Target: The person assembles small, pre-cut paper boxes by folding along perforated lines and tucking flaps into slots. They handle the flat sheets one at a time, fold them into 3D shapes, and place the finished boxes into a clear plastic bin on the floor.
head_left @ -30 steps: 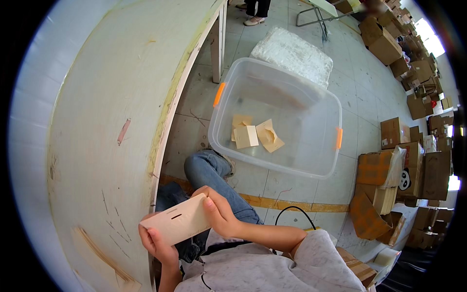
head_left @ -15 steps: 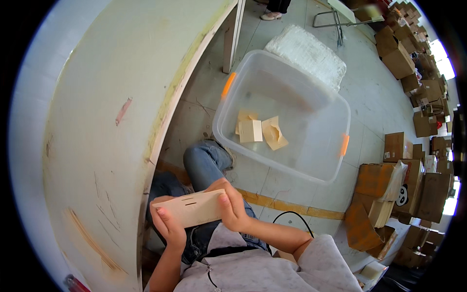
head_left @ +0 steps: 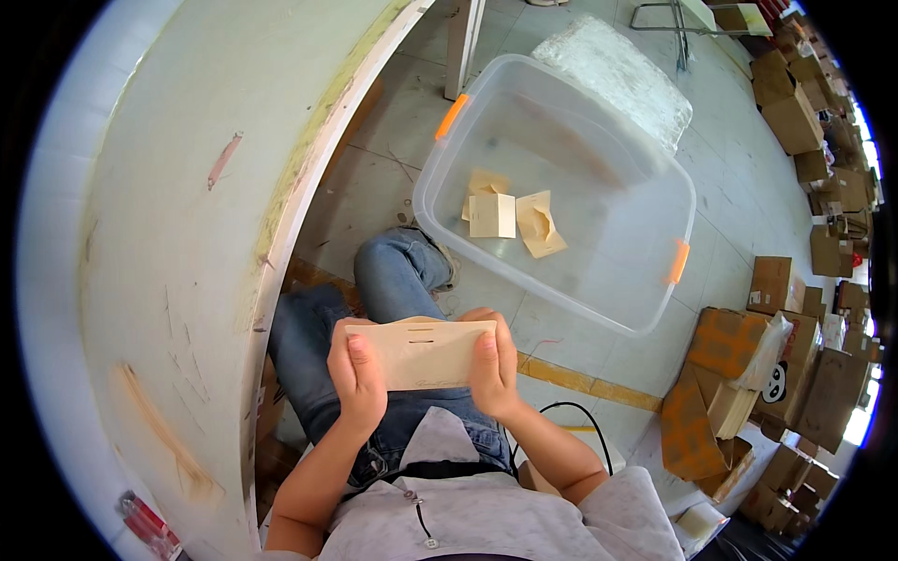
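Beige folded card (head_left: 426, 363) went from slanted to nearly level in the last second; it's above the lap (head_left: 404, 406), left hand (head_left: 361, 379) and right hand (head_left: 492, 374) both with fingers clamped on its ends; grip looks more even now

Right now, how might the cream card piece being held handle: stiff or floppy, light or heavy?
The card piece is probably light, since its edges look thin. It likely flexes rather than flops: its back edge bows, yet its front looks flat between the left hand and right hand.
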Demonstrator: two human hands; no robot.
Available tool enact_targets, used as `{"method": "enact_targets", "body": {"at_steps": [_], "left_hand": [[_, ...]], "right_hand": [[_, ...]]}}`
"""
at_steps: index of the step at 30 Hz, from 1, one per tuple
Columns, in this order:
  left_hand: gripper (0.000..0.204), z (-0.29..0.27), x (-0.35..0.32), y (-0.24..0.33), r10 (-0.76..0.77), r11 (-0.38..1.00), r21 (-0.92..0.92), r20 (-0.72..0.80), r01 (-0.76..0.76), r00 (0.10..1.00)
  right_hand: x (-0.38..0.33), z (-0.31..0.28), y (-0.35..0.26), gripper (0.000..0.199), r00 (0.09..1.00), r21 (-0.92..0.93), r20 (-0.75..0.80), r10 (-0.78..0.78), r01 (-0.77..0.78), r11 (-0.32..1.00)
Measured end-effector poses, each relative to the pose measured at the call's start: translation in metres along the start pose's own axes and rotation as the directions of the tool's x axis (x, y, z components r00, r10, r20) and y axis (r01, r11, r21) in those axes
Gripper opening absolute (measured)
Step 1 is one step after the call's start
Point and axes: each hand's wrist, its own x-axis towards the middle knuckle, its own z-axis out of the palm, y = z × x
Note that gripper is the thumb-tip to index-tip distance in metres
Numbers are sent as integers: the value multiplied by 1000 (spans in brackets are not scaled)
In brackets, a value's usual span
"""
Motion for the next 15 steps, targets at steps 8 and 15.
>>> {"method": "enact_targets", "body": {"at_steps": [8,15], "left_hand": [[39,1,-6,-7,-117,983,-147,-26,112,993],[35,-13,-12,-25,-137,972,-179,87,151,987]], "right_hand": [[-4,1,5,38,992,24,-50,116,-115,993],[-22,6,24,38,966,102,-90,242,-233,967]]}}
